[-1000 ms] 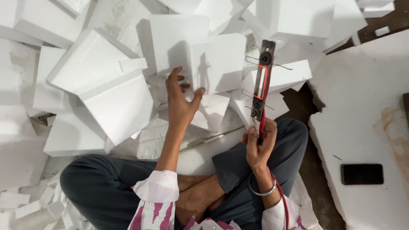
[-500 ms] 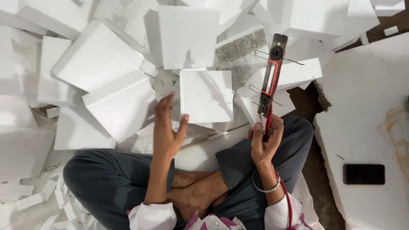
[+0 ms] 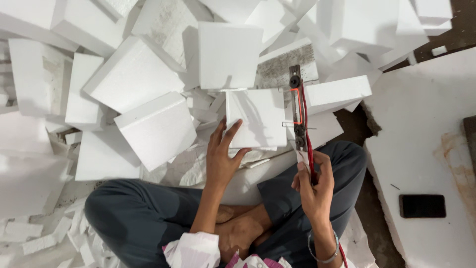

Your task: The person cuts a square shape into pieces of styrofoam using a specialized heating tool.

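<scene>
- The left hand [image 3: 221,161] lay spread and flat, fingers against the lower left corner of a square white foam block [image 3: 258,119] — gripping nothing.
- The right hand [image 3: 313,184] was closed around the handle of a cutter [image 3: 298,111], a dark bar with red wires, just beside the block's right edge.
- Loose white foam slabs [image 3: 148,94] lay heaped beyond the crossed legs.
- A dark flat rectangle [image 3: 422,205] lay on the big foam sheet [image 3: 426,124], near its lower right corner.

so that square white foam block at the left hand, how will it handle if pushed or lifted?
The square foam block looks like rigid expanded foam, so probably stiff and very light for its size. Flat-faced, it should slide rather than roll under the left hand. The crumbs and broken scraps around suggest its edges chip easily.
</scene>
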